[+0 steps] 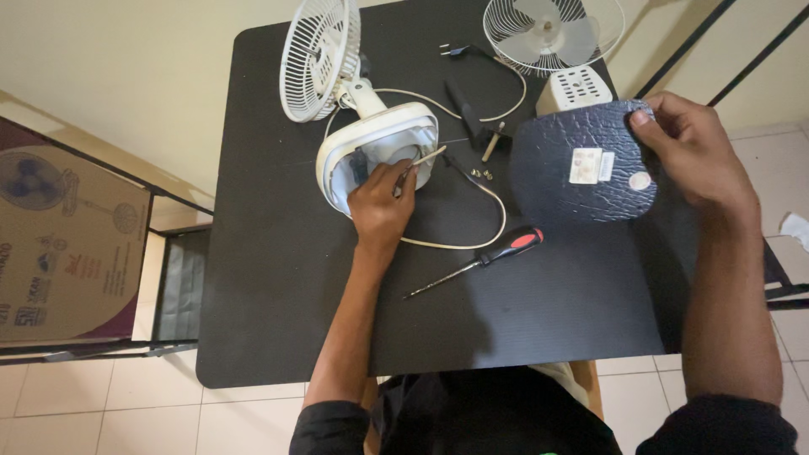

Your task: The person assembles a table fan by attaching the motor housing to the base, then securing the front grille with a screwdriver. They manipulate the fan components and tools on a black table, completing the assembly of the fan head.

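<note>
The upturned white plastic fan base (379, 147) lies at the black table's (295, 295) centre-left, directly beyond my left hand (381, 206), whose fingers pinch a thin pale rod (428, 157) slanting up-right over its open underside. My right hand (695, 152) (well apart, to the right) grips the edge of the dark, rounded, textured bottom plate (581, 164), which carries a small pale rectangular label (586, 165) and a round sticker (640, 180). A red-and-black-handled screwdriver (480, 263) lies between them, nearer the left hand; a brown cardboard box printed with a fan picture (63, 244) stands far left.

Bare table (278, 278) near edge open, screwdriver (493, 255) and cord (472, 240) crossing centre, fan base (379, 147), loose screws (480, 174) crowding the far half
</note>
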